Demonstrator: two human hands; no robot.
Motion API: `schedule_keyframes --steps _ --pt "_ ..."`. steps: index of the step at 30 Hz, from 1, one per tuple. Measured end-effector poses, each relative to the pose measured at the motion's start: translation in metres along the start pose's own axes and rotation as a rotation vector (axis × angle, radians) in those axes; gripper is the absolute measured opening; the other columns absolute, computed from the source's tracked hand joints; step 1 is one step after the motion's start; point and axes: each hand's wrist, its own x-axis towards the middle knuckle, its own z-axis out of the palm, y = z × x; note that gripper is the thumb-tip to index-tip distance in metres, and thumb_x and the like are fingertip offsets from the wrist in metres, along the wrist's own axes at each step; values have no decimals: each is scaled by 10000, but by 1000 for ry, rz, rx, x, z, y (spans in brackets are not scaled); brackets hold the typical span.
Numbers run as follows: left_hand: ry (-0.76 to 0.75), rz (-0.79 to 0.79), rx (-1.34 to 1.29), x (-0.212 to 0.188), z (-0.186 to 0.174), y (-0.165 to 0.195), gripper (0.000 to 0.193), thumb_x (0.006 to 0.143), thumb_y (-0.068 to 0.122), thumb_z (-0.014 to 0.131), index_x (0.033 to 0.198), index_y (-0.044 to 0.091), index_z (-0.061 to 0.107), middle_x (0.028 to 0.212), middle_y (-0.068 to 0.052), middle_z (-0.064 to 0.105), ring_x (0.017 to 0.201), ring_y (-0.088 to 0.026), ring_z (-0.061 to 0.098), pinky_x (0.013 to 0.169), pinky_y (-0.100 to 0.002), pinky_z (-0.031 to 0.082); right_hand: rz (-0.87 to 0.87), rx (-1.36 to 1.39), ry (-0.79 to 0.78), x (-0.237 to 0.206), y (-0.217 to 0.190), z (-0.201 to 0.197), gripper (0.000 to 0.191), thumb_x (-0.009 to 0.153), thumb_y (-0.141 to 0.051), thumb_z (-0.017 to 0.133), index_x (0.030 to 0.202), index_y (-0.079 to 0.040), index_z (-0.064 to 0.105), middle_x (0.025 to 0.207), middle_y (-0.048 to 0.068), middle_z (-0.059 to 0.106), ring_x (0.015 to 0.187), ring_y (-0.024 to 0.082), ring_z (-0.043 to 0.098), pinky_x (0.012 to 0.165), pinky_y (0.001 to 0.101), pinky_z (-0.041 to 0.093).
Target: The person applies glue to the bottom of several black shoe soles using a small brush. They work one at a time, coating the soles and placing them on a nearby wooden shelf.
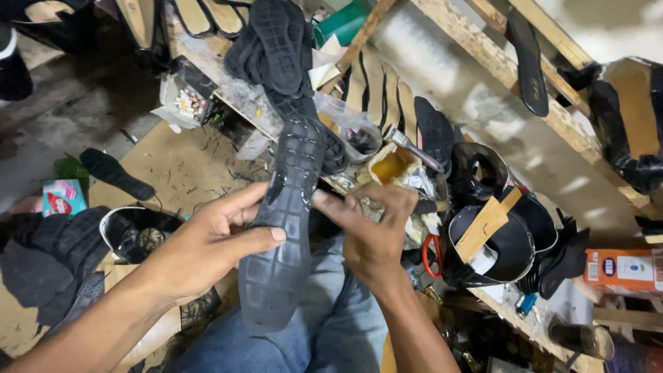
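A long black rubber shoe sole [284,228] with a grid tread faces me, held upright over my lap. My left hand [207,245] grips it from the left, thumb pressed across its middle. Right beside the sole's right edge, my right hand [373,231] is closed on a small grey lump, perhaps a brush or sponge [371,207], with its fingers touching the sole. My jeans-clad legs [324,324] are below.
A stack of black soles [280,48] lies on the wooden bench [228,90] ahead. An open glue tin [390,166], black shoe uppers [497,242], red scissors [431,252] and an orange box [621,271] crowd the right. A black insole [116,174] lies on cardboard at left.
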Motion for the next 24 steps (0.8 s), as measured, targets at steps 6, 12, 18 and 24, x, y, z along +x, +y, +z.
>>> schedule_keyframes --steps 6,12,18,24 --pt "48 -58 -117 -8 2 6 566 886 35 653 1447 25 575 1064 -34 723 900 -93 666 752 -283 569 354 537 -157 -14 -13 13 330 984 23 666 1208 -195 770 1166 58 568 1131 221 567 1024 324 450" --pt "-19 49 -82 -20 -12 6 756 946 -20 683 1633 98 388 1138 -95 718 942 -133 689 801 -332 590 344 557 -216 -16 -22 17 422 947 79 625 1262 -180 736 1242 72 549 1117 227 521 1015 326 414" --pt "111 33 -76 -41 -20 11 704 939 15 672 1591 101 422 1037 -84 734 851 -150 727 704 -338 616 26 190 98 -5 -44 24 504 919 118 637 1190 -288 762 1219 -1 541 1104 241 507 1004 305 425" --pt "52 58 -256 -58 -15 20 637 856 -4 649 1475 37 501 1011 -58 726 800 -112 693 672 -286 588 179 309 -98 1 -65 29 396 961 77 653 1232 -189 766 1238 44 627 1180 250 548 1074 353 413"
